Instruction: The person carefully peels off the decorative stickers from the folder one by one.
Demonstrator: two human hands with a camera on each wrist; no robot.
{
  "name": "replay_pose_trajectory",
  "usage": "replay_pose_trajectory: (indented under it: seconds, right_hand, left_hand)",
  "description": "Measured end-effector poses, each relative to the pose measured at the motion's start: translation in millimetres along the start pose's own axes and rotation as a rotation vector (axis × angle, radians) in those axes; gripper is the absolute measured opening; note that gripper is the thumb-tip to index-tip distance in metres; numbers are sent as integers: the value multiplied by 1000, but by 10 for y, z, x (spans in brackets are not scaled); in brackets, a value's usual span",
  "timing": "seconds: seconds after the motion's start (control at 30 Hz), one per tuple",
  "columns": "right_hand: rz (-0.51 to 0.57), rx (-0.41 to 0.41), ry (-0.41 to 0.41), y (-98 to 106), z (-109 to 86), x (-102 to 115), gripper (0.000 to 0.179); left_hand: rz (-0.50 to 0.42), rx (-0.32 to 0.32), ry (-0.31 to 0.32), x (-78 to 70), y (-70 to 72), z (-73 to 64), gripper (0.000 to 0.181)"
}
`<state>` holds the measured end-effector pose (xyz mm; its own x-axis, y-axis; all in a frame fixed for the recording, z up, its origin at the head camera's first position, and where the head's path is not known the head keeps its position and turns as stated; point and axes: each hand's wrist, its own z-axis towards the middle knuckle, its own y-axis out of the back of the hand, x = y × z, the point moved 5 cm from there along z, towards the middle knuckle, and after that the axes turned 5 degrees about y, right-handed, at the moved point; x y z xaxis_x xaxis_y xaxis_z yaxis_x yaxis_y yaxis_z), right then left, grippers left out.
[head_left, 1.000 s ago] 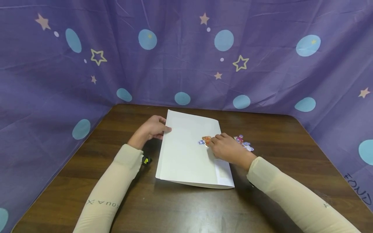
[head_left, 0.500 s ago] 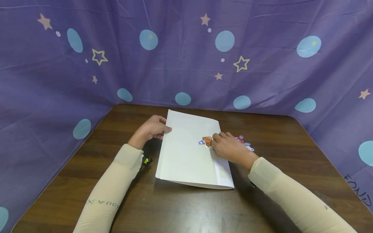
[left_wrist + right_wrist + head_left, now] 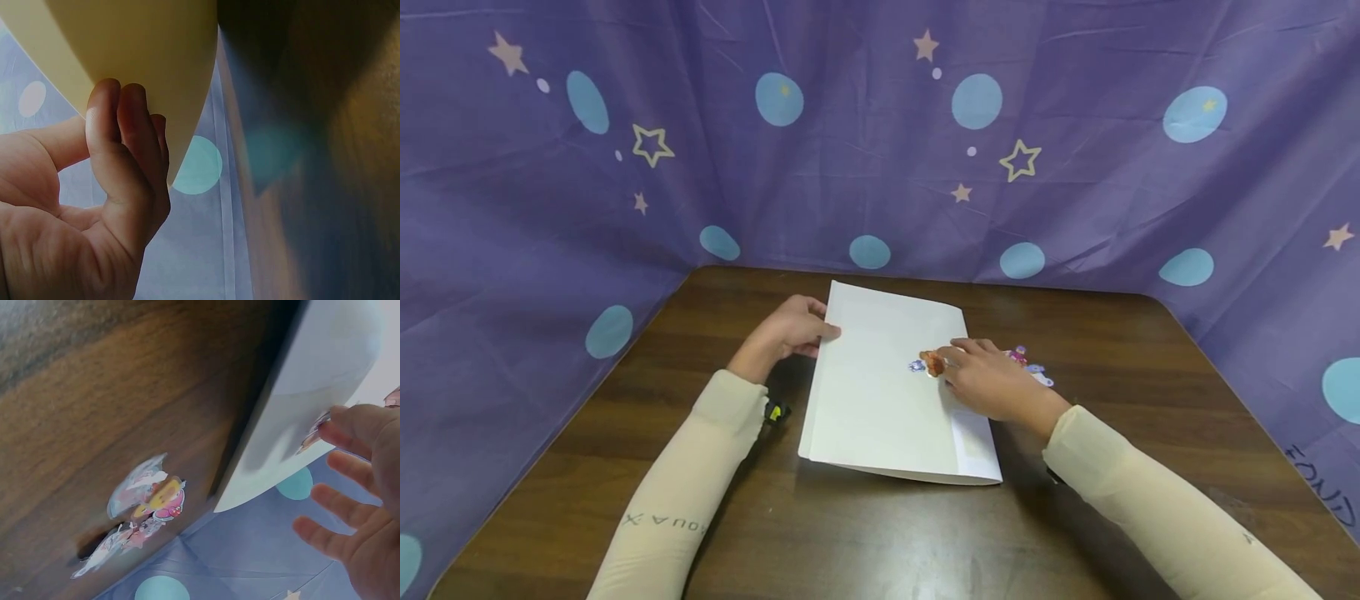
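A white folded sheet or folder is tilted over the table. My left hand grips its left edge, with the thumb on top; the left wrist view shows the fingers curled against the underside. An orange bear sticker and a small blue-and-white sticker lie on the sheet's face. Beside the bear is my right hand, thumb and index finger pinching a small colourful sticker at the sheet's surface. Its other fingers are spread apart.
Several loose cut-out stickers lie in a pile on the brown wooden table, right of the sheet. A purple curtain with stars and dots hangs behind the table and along both sides.
My right hand has shifted slightly right from over the bear sticker, and its fingers have since spread, the index reaching back towards the bear. The left hand and sheet stay put.
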<state>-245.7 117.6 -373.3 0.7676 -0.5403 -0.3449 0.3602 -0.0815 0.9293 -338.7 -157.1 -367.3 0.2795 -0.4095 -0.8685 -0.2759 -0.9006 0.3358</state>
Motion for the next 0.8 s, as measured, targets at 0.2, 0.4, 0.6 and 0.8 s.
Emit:
replay_pose_trajectory:
  seconds: [0.2, 0.4, 0.6, 0.8]
  right_hand:
    - [-33, -21, 19, -27, 9, 26, 15]
    - [-122, -61, 58, -20, 4, 54, 17]
    - [-187, -77, 96, -44, 13, 91, 11]
    - [-196, -103, 84, -47, 8, 90, 6]
  left_hand:
    - [-2, 5, 2, 11, -3, 6, 56]
    - [1, 3, 1, 10, 4, 12, 56]
    - [8, 0, 7, 11, 14, 17, 58]
    - [6, -1, 10, 10, 11, 17, 57]
